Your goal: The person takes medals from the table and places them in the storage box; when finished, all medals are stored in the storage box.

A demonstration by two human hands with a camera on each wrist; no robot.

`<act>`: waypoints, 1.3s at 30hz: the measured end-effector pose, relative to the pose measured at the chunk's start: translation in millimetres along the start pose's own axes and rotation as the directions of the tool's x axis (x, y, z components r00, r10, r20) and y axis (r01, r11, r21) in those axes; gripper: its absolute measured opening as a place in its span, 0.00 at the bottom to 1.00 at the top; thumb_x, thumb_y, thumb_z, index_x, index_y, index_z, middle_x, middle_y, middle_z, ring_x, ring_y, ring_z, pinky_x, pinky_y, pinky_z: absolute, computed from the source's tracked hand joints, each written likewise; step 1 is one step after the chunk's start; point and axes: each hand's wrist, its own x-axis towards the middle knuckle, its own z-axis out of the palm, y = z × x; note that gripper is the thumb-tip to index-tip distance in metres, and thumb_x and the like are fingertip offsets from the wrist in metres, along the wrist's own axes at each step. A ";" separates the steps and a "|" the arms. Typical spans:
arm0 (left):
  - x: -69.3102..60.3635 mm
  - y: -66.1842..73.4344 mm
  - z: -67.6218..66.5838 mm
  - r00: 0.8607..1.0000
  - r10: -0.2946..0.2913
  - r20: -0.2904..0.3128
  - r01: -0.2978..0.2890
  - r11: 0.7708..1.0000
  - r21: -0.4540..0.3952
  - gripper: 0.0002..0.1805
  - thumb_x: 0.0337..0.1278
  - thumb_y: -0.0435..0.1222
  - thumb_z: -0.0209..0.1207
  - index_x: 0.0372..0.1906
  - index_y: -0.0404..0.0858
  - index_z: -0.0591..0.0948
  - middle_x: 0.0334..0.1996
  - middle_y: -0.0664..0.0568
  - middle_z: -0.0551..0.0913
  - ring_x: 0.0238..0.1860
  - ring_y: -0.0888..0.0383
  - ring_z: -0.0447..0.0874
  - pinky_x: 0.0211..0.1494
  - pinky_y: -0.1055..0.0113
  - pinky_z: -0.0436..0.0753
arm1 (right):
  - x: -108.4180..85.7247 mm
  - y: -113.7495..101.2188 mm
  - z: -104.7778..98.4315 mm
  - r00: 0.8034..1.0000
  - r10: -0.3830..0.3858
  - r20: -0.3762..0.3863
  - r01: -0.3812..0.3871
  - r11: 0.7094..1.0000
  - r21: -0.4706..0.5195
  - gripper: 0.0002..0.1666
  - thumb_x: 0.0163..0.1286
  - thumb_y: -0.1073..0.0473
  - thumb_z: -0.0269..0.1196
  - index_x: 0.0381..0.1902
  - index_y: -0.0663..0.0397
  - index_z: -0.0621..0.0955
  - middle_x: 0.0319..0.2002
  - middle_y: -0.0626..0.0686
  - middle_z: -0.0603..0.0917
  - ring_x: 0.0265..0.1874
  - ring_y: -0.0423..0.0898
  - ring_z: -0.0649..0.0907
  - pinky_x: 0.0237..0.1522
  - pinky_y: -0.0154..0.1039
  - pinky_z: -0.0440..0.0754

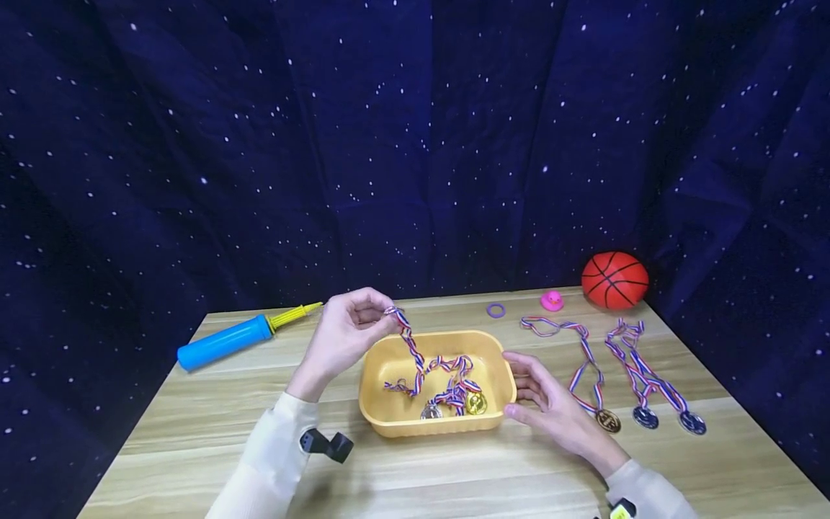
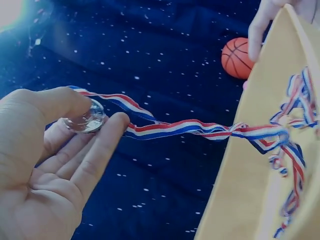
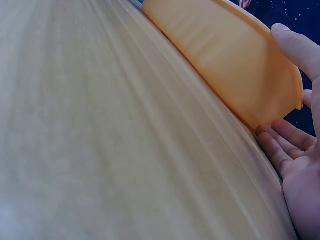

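My left hand [image 1: 346, 334] pinches a silver medal [image 2: 86, 118] between thumb and fingers above the left rim of a yellow-orange basin [image 1: 436, 428]. From that medal a red, white and blue ribbon [image 1: 410, 342] runs down into the basin, twisted. Inside lie a gold medal [image 1: 476, 403], a silver medal [image 1: 431, 411] and tangled ribbons. My right hand [image 1: 556, 411] rests at the basin's right end, its fingers slightly bent and touching the wall, with the thumb near the rim.
Right of the basin lie a bronze-coloured medal [image 1: 608, 420] and two dark silver medals [image 1: 645, 417] with ribbons. Behind them are a red basketball [image 1: 614, 280], a pink duck [image 1: 552, 300] and a purple ring [image 1: 496, 310]. A blue pump [image 1: 225, 342] lies at the left.
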 end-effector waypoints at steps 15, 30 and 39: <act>-16.6 -37.1 19.6 0.984 -0.101 0.145 0.045 0.937 0.347 0.09 0.61 0.32 0.80 0.40 0.48 0.93 0.41 0.55 0.88 0.45 0.52 0.85 0.49 0.59 0.90 | 0.0 1.0 -1.2 1.000 -0.004 -0.001 0.004 1.000 -0.001 0.47 0.76 0.70 0.71 0.86 0.54 0.64 0.71 0.68 0.77 0.64 0.61 0.83 0.69 0.35 0.83; -20.7 -49.2 38.4 0.946 -0.229 0.228 0.127 0.913 0.387 0.14 0.58 0.26 0.80 0.48 0.37 0.90 0.31 0.53 0.90 0.29 0.60 0.89 0.32 0.65 0.90 | 0.3 -2.2 -0.3 1.000 0.003 -0.003 -0.003 1.000 -0.005 0.47 0.75 0.70 0.71 0.86 0.55 0.64 0.71 0.68 0.77 0.63 0.61 0.84 0.68 0.35 0.84; -24.3 -54.4 47.4 0.940 -0.169 0.295 -0.003 0.864 0.503 0.14 0.52 0.24 0.82 0.42 0.35 0.91 0.28 0.52 0.90 0.29 0.64 0.87 0.34 0.71 0.89 | 0.4 -1.2 0.3 1.000 0.001 -0.007 -0.001 1.000 -0.002 0.47 0.75 0.71 0.71 0.86 0.55 0.64 0.70 0.67 0.77 0.62 0.58 0.85 0.67 0.35 0.84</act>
